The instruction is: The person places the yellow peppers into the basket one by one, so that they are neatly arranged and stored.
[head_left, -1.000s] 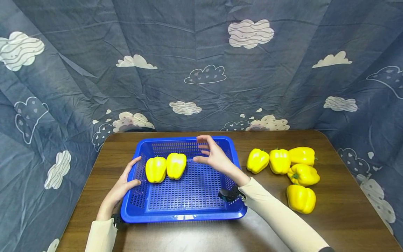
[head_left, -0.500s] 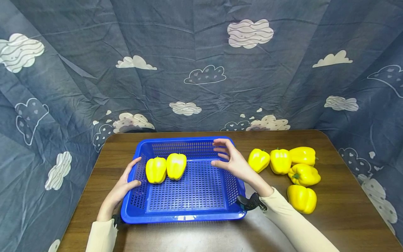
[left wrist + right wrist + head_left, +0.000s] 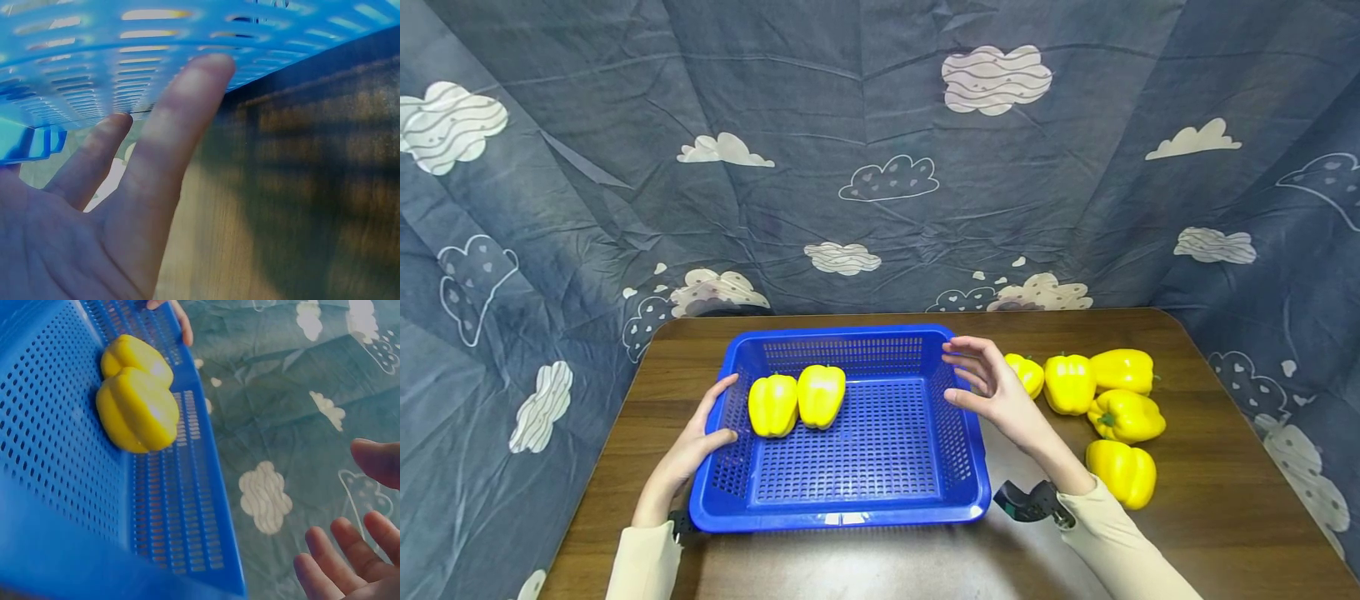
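Observation:
My left hand point(image 3: 688, 442) rests at the left rim of a blue plastic basket point(image 3: 842, 523), thumb and fingers spread apart. In the left wrist view, the nearly straight fingers point(image 3: 169, 134) of that hand touch the basket's slotted wall point(image 3: 112, 53). Two yellow bell peppers point(image 3: 772, 406) point(image 3: 822, 397) sit side by side in the basket's left half. Over the right rim hovers my right hand point(image 3: 1000, 392), its fingers loosely bent and nothing between them. It partly covers the nearest of several yellow bell peppers point(image 3: 1028, 375) lying right of the basket.
The other loose bell peppers point(image 3: 1069, 385) lie grouped on the right part of the wooden table point(image 3: 1210, 492). Behind and beside the table hangs a dark blue curtain point(image 3: 880, 108) with a cloud print. A dark wrist camera point(image 3: 1026, 502) sits on the right forearm.
My right hand has moved right, from above the basket's inside to its right rim. My left hand, the basket and all the bell peppers have stayed in place.

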A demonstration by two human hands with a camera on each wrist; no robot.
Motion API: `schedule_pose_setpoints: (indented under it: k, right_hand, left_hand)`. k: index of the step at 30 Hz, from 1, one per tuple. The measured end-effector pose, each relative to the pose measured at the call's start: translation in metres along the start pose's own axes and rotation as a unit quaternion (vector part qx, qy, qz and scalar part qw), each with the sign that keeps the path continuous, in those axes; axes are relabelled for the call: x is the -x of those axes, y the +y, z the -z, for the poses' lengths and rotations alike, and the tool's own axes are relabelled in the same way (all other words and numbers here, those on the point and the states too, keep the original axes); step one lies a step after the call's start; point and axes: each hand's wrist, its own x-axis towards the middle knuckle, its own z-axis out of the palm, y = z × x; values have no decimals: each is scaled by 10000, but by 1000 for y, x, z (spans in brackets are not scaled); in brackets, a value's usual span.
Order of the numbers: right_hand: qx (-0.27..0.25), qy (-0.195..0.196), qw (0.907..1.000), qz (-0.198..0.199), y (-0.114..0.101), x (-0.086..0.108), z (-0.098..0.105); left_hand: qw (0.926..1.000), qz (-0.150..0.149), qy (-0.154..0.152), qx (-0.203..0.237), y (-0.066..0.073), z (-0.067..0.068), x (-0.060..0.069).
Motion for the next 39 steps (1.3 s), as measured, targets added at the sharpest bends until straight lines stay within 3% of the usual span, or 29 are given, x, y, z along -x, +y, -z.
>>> schedule_pose_setpoints:
  k: [11, 24, 34, 39]
  right_hand:
    - [-92, 339, 9976, 602, 2, 27, 28]
    - [-141, 483, 9959, 745, 4, 62, 57]
    - [-116, 546, 9961, 680, 3, 86, 84]
    - [-291, 466, 9921, 1124, 2, 95, 100]
  left_hand:
    - [10000, -44, -31, 46, -1, 1, -1]
    - [9998, 54, -70, 203, 0, 1, 0]
    - [9998, -52, -67, 204, -1, 1, -1]
    - [9998, -48, -68, 176, -1, 1, 0]
